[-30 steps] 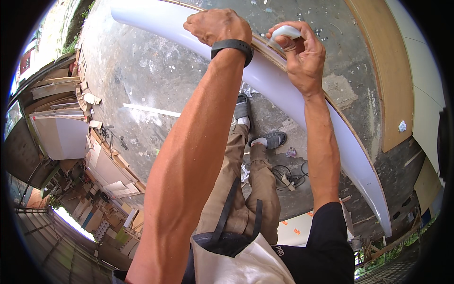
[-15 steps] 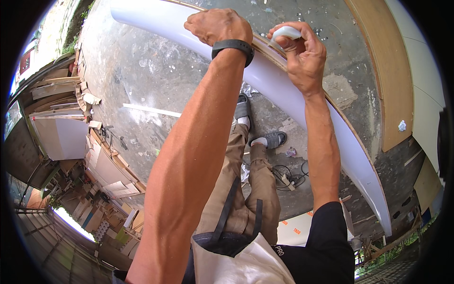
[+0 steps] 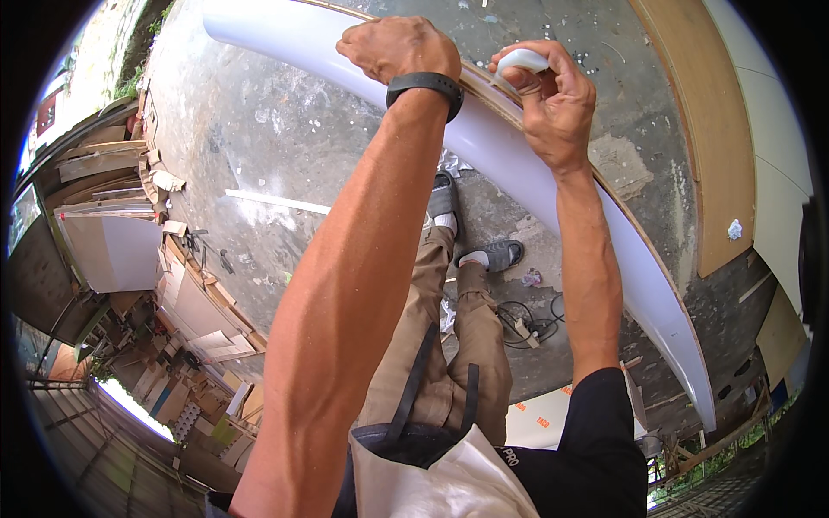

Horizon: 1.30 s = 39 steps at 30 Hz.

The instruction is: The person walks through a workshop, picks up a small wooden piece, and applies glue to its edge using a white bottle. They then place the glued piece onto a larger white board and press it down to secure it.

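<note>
A long white panel stands on edge across the view, bowed by the lens, with a thin brown edge along its top. My left hand is closed at that edge, knuckles upward and a black band on the wrist. Its fingertips, and whatever is in them, are hidden. Farther right along the same edge, my right hand pinches a smooth, pale white curled piece, like a small roll of strip, between thumb and fingers. Its lower side comes close to the panel's edge; whether they touch I cannot tell.
My sandalled feet are on the stained concrete floor near the panel. A black cable lies coiled beside them. A thin white strip is on the floor. Brown boards lie at right; stacked offcuts fill the left side.
</note>
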{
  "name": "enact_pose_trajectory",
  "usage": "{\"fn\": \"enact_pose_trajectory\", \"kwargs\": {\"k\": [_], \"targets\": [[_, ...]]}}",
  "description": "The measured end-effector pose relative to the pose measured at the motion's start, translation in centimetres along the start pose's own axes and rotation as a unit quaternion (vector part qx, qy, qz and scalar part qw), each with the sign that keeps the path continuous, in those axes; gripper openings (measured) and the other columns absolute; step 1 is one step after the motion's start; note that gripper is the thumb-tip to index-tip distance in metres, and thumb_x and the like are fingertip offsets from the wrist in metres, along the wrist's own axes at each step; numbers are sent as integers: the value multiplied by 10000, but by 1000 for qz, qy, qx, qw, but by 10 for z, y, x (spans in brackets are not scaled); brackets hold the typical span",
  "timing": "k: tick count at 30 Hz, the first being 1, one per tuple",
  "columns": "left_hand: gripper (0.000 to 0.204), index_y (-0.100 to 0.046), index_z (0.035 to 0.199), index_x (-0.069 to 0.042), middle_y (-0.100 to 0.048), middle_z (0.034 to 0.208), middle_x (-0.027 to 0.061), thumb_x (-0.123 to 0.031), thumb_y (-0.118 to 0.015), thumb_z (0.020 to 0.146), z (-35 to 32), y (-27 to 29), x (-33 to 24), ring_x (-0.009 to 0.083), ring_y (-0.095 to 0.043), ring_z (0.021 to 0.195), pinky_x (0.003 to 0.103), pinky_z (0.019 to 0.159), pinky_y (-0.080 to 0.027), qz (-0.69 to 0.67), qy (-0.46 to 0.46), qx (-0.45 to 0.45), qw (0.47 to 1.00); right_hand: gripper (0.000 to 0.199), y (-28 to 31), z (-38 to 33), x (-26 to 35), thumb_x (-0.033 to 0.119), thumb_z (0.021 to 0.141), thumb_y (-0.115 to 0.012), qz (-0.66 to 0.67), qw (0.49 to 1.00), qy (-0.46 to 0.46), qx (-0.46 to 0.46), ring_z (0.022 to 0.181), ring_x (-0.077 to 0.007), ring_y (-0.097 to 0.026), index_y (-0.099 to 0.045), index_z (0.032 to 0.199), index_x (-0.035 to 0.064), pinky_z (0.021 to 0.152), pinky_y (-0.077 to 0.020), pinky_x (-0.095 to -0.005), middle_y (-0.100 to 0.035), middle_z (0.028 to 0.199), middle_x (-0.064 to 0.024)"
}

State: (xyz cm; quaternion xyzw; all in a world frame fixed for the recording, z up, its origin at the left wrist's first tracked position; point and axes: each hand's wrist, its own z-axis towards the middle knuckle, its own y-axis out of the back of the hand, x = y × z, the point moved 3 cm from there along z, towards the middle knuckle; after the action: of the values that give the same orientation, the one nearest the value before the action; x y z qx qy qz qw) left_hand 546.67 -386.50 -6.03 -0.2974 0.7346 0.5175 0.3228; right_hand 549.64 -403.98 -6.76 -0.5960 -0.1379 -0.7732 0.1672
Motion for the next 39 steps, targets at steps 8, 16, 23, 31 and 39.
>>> {"fn": "enact_pose_trajectory", "kwargs": {"k": [8, 16, 23, 31, 39], "targets": [[263, -593, 1007, 201, -700, 950, 301, -25, -675, 898, 10, -11, 8, 365, -746, 806, 425, 789, -605, 29, -30, -98, 994, 267, 23, -4, -10, 206, 1015, -678, 335, 925, -111, -139, 1001, -236, -696, -610, 1147, -16, 908, -565, -350, -690, 1084, -130], [199, -580, 1094, 97, -572, 1168, 264, -42, -546, 955, -3, 3, -8, 400, -658, 1033, 468, 948, -547, 61, -9, -20, 998, 230, 40, -22, 24, 124, 1049, -576, 768, 567, -189, -229, 994, -233, -590, -570, 1198, -52, 817, -523, -341, -636, 1135, -159], [255, -725, 936, 138, -729, 914, 282, -59, -565, 921, 6, -7, 8, 389, -745, 818, 446, 766, -607, 76, -60, -96, 991, 237, 42, -34, 42, 129, 1063, -550, 790, 526, -182, -255, 1004, -233, -599, -569, 1205, -59, 826, -517, -339, -644, 1132, -161], [267, -692, 976, 171, -717, 951, 301, -61, -568, 934, -4, -3, -1, 399, -740, 828, 454, 768, -611, 71, -45, -67, 994, 199, 37, -43, 48, 127, 1065, -550, 796, 509, -180, -273, 1024, -239, -607, -588, 1150, -49, 825, -521, -342, -654, 1145, -174], [262, -683, 986, 175, -705, 989, 315, -56, -573, 933, -5, -2, -3, 406, -737, 858, 462, 796, -614, 62, -50, -71, 994, 260, 35, -42, 60, 105, 1065, -546, 805, 493, -173, -280, 1000, -243, -608, -541, 1233, -94, 822, -537, -336, -624, 1100, -172]]}}
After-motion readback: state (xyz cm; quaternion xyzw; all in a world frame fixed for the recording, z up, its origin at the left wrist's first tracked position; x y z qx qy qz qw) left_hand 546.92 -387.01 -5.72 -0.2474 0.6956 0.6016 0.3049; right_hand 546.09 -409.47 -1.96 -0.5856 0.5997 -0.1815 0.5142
